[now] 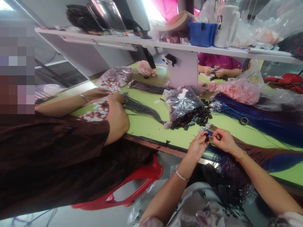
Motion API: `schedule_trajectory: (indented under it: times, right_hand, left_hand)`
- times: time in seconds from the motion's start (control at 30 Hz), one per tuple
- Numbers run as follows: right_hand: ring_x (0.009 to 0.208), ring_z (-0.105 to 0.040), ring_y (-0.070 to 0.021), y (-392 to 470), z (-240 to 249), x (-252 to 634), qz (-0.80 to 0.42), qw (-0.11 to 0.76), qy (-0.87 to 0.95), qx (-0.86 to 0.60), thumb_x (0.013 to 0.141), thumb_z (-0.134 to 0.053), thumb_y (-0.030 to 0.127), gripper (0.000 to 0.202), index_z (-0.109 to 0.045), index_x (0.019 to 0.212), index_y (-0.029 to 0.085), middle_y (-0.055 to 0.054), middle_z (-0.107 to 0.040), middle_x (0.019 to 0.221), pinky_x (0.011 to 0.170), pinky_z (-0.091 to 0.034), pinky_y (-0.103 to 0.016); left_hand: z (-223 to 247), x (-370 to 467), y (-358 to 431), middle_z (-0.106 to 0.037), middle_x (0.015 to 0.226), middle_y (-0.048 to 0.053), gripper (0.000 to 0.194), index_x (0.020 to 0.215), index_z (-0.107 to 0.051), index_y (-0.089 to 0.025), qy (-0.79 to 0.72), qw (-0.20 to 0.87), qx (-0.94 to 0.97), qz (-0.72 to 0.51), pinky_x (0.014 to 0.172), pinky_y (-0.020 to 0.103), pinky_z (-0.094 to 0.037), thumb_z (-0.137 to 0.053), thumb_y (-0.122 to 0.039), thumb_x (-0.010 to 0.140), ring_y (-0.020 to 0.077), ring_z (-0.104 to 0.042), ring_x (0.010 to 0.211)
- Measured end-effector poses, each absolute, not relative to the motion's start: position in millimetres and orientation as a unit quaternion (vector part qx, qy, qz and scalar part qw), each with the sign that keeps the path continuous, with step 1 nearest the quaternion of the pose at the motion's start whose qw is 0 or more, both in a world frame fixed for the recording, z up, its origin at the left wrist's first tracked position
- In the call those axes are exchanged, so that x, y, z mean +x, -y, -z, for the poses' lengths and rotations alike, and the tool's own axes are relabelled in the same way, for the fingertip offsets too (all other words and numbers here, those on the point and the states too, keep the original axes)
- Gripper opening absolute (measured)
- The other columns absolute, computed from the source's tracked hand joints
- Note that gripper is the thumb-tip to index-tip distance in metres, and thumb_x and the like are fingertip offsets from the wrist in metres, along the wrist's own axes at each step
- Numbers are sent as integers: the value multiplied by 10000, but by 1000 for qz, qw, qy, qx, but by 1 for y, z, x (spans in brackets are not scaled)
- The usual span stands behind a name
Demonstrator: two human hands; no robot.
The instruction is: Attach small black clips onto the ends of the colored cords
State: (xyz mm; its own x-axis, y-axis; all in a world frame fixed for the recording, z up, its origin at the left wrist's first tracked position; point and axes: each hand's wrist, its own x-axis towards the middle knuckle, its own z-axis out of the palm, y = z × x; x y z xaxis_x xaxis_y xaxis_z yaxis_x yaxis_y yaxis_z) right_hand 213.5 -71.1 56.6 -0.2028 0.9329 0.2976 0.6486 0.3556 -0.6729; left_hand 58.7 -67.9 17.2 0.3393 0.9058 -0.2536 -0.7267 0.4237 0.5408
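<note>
Over the table's front edge, my left hand is closed on a small black connector housing with a reddish spot. Facing it, my right hand pinches at the connector's right side; a thin wire seems to lie between the fingers, though its end is too small to make out. Beyond my hands spreads a pile of black connector housings, spilling from a clear plastic bag. Bundles of brown wires and blue wires lie to the right. More dark wires and black connectors rest on my lap.
At my left a co-worker's arms reach over white and red connectors. Grey wires lie mid-table. A shelf crosses above, bearing a blue bin and a white jug. Another person in purple sits opposite. A red chair stands below.
</note>
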Motion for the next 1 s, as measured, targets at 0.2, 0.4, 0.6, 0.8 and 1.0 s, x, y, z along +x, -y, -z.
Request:
schedule_trajectory:
  times: [0.2, 0.4, 0.6, 0.8, 1.0]
  right_hand:
    - [515, -418, -86, 70, -56, 212, -168, 335, 755, -538, 697, -558, 189, 44, -558, 656, 172, 33, -503, 572, 516, -312, -202]
    - [529, -422, -96, 73, -56, 209, -139, 333, 762, -538, 708, -559, 193, 59, -542, 653, 179, 24, -513, 584, 518, -307, -207]
    - [560, -453, -107, 73, -51, 209, -163, 331, 773, -517, 738, -552, 192, 66, -552, 673, 178, 8, -537, 621, 539, -336, -213]
    - [570, -459, -110, 73, -49, 209, -199, 322, 779, -500, 749, -538, 176, 62, -560, 692, 176, 2, -545, 634, 542, -341, -215]
    - [542, -434, -96, 68, -54, 217, -300, 322, 746, -500, 790, -527, 254, 125, -568, 712, 166, 13, -543, 622, 516, -339, -205]
  left_hand:
    - [-18, 57, 69, -582, 860, 29, 205, 899, -633, -138, -278, 798, 177, -504, 659, 223, -431, -666, -110, 699, 98, -545, 730]
    - [-20, 58, 71, -586, 804, 15, 250, 881, -637, -142, -303, 780, 203, -508, 652, 213, -421, -723, -149, 647, 90, -538, 708]
    - [-22, 62, 76, -588, 711, 4, 290, 854, -642, -140, -368, 736, 256, -508, 626, 200, -404, -765, -203, 599, 78, -523, 645]
    - [-23, 61, 75, -579, 691, 0, 298, 838, -650, -149, -382, 725, 258, -511, 614, 203, -405, -770, -236, 580, 80, -518, 631]
    - [-33, 64, 87, -613, 782, 31, 250, 875, -636, -159, -425, 646, 351, -528, 681, 252, -433, -706, -269, 663, 121, -547, 703]
